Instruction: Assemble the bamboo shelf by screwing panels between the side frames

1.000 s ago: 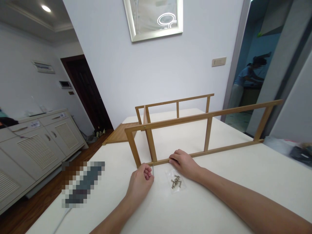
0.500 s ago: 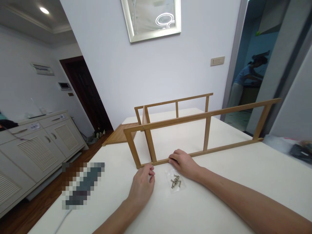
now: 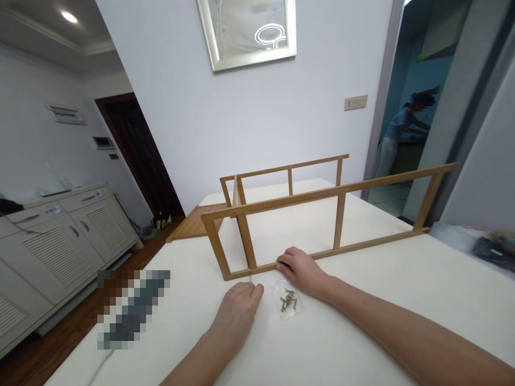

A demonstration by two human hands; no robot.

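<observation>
A wooden rack frame point(image 3: 281, 202) lies on its side on the white table, its two ladder-like sides joined near the left end by a shelf panel point(image 3: 243, 241). My right hand point(image 3: 303, 271) is closed on the near side's lower rail, pressing it from the front. My left hand point(image 3: 237, 308) is closed just before the rail's left end. From its fingers a thin metal rod point(image 3: 250, 278), like a hex key, reaches to the rail beside the shelf joint; the rest of the rod is hidden. Between my hands lies a clear plastic bag point(image 3: 288, 301) with several bronze-coloured screws.
A slatted wooden panel point(image 3: 197, 222) lies at the table's far left edge. A blurred-out dark object point(image 3: 134, 311) with a white cable is at the left. Plastic-wrapped items point(image 3: 488, 249) are at the right. A person point(image 3: 402, 128) stands beyond the doorway.
My left hand has drawn slightly back from the rail, and the thin metal rod now shows between fingers and rail. My right hand keeps its hold. The view has shifted slightly.
</observation>
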